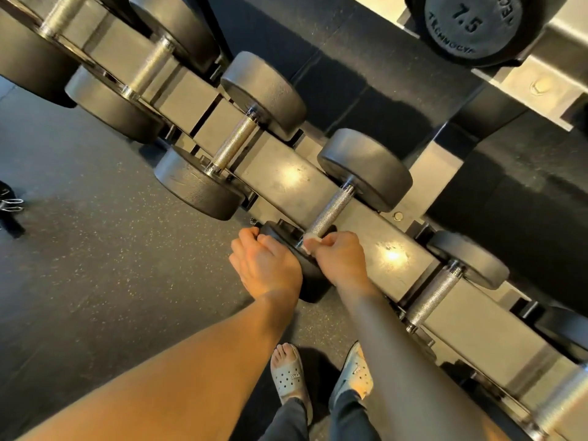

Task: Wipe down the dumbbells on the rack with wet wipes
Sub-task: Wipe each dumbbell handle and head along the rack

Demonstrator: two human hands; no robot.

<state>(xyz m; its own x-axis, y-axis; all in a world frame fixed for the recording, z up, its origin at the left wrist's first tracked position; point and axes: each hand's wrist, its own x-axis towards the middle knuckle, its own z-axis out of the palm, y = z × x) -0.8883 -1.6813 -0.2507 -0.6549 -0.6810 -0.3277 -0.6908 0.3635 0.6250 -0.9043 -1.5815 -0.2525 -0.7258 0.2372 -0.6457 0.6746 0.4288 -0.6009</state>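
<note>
Head view. A grey steel rack (286,168) has its lower tier slanting from upper left to lower right. A black round-headed dumbbell with a knurled steel handle (331,211) lies across the tier's beam, about midway along the visible run. Its near head is at the rack's front edge and its far head at the back edge.

The left hand (265,265) has its fingers curled over the rim of the near head, gripping it. The right hand (342,261) pinches a small white wet wipe (309,241) against the near end of the handle, just where it meets the head. Only a scrap of the wipe shows, so I cannot tell how much is bunched in the palm.

A matching dumbbell on the left (234,144) and another on the right (436,296) have no hand on them. On the upper tier, at the top right corner, is a black head stamped 7.5 (471,23). Below are a dark speckled rubber floor (95,265) and grey perforated sandals (288,374).

Judgement: the step in hand looks like wiping the handle, starting at its near end.
- Wrap the wipe around the handle rather than dabbing.
- Twist while drawing it towards the far collar, so the damp cloth gets into the knurling.
- Use the left hand to steady the head so the dumbbell does not roll on the beam.
- The patch under the left hand will need its own pass.
- The rough knurl may snag or shred a thin wipe, so refold it to a clean face.
</note>
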